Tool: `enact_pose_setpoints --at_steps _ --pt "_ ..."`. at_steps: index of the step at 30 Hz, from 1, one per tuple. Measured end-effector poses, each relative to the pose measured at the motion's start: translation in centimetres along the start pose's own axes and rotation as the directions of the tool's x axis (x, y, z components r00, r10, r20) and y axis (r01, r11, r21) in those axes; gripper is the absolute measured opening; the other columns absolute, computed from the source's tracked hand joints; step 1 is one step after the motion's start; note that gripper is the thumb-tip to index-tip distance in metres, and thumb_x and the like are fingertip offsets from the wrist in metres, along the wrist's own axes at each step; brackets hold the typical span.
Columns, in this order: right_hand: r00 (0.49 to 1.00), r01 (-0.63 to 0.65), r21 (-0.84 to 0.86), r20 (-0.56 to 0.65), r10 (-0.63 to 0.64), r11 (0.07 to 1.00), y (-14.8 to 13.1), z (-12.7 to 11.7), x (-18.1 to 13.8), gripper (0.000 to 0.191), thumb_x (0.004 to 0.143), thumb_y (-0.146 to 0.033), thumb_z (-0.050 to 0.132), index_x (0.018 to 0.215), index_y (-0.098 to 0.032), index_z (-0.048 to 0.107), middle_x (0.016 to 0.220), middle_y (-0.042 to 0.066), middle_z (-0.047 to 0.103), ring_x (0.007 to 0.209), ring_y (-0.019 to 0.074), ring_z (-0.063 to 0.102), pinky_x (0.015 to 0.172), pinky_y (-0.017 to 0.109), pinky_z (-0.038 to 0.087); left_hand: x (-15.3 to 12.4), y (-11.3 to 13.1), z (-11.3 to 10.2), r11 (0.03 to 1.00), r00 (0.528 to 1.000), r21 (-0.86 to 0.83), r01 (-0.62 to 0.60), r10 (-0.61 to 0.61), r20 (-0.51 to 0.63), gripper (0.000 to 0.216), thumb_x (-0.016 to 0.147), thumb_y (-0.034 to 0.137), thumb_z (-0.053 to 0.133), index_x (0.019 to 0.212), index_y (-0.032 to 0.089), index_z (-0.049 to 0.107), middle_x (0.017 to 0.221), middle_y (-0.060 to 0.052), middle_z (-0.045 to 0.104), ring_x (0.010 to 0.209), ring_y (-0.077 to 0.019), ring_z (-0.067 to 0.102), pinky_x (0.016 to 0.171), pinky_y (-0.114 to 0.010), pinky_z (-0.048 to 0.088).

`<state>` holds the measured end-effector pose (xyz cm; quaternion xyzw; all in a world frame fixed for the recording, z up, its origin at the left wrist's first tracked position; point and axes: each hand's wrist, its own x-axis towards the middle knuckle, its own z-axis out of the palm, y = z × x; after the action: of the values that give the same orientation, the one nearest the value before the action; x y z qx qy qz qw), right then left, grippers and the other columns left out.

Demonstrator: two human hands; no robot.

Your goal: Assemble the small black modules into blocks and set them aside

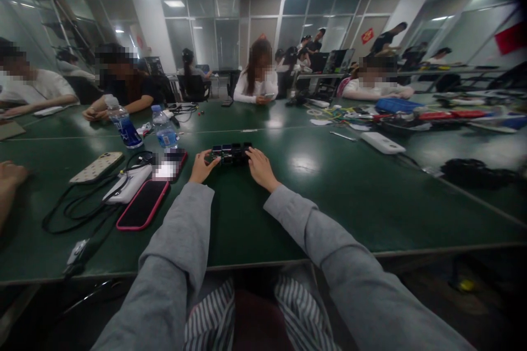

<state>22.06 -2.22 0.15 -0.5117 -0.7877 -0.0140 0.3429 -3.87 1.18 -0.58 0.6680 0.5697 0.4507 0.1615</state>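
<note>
A small black device (pixel 230 153) with several dark square cells lies on the green table (pixel 337 197), straight ahead of me. My left hand (pixel 202 166) grips its left end, fingers curled round the edge. Resting against the device's right end is my right hand (pixel 260 167), fingers bent down onto it. Both my arms are in grey sleeves and reach forward from the table's near edge.
Left of my hands lie a pink-cased phone (pixel 143 204), a white power bank (pixel 127 183), a patterned phone (pixel 96 167), black cables and two water bottles (pixel 123 123). A white box (pixel 382 142) and tools lie at the right. Other people sit along the far and left sides.
</note>
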Motion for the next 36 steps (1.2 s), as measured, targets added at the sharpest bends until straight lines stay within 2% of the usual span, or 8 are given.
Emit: enact_pose_setpoints --at_steps 3,6,19,27,32,36 --pt "1.000 -0.001 0.009 -0.001 0.001 1.000 0.1 0.1 0.0 0.045 0.096 -0.022 0.030 0.138 -0.018 0.046 0.148 0.010 0.042 0.138 0.0230 0.033 0.111 0.047 0.032 0.3 -1.1 0.1 0.998 0.997 -0.053 -0.018 0.022 0.079 0.072 0.070 0.053 0.075 0.131 0.023 0.053 0.118 -0.011 0.056 0.077 -0.0139 0.061 0.078 -0.035 0.053" --pt "1.000 0.001 0.005 -0.006 -0.001 1.000 0.1 0.1 0.0 0.045 0.096 -0.022 0.031 0.138 -0.016 0.047 0.146 0.011 0.043 0.137 0.0236 0.034 0.110 0.047 0.034 0.3 -1.2 0.1 0.997 0.995 -0.070 -0.039 0.046 0.091 0.078 0.065 0.049 0.079 0.133 0.023 0.051 0.116 -0.011 0.060 0.079 -0.0156 0.062 0.077 -0.036 0.054" --pt "1.000 0.006 -0.013 -0.012 -0.006 1.000 0.2 0.2 0.1 0.043 0.095 -0.022 0.036 0.136 -0.015 0.048 0.143 0.012 0.046 0.135 0.0246 0.036 0.108 0.046 0.037 0.3 -0.3 0.5 0.997 0.995 -0.048 -0.061 0.064 0.072 0.072 0.068 0.045 0.078 0.132 0.023 0.051 0.113 -0.010 0.064 0.081 -0.0174 0.065 0.079 -0.038 0.053" --pt "1.000 0.022 0.003 -0.014 -0.022 1.000 0.2 0.1 0.0 0.044 0.094 -0.023 0.038 0.136 -0.014 0.047 0.142 0.013 0.046 0.134 0.0248 0.036 0.108 0.046 0.037 0.3 -0.3 0.5 0.988 0.990 0.090 -0.127 0.122 0.064 0.070 0.072 0.047 0.075 0.133 0.023 0.050 0.114 -0.010 0.063 0.079 -0.0180 0.063 0.080 -0.038 0.052" --pt "1.000 0.021 0.015 0.001 -0.021 1.000 0.1 0.0 0.0 0.045 0.093 -0.023 0.038 0.137 -0.015 0.046 0.143 0.013 0.045 0.135 0.0247 0.035 0.108 0.047 0.037 0.2 -0.3 0.4 0.982 0.986 0.105 -0.157 0.149 0.078 0.073 0.071 0.047 0.075 0.135 0.023 0.048 0.118 -0.010 0.062 0.088 -0.0203 0.063 0.083 -0.038 0.051" --pt "1.000 0.008 0.020 0.007 -0.008 1.000 0.0 -0.1 0.0 0.045 0.094 -0.023 0.038 0.137 -0.016 0.046 0.143 0.013 0.044 0.136 0.0242 0.034 0.109 0.047 0.035 0.3 -0.3 0.4 0.985 0.988 0.101 -0.141 0.134 0.078 0.073 0.070 0.046 0.076 0.134 0.023 0.048 0.116 -0.010 0.063 0.086 -0.0204 0.063 0.083 -0.038 0.050"
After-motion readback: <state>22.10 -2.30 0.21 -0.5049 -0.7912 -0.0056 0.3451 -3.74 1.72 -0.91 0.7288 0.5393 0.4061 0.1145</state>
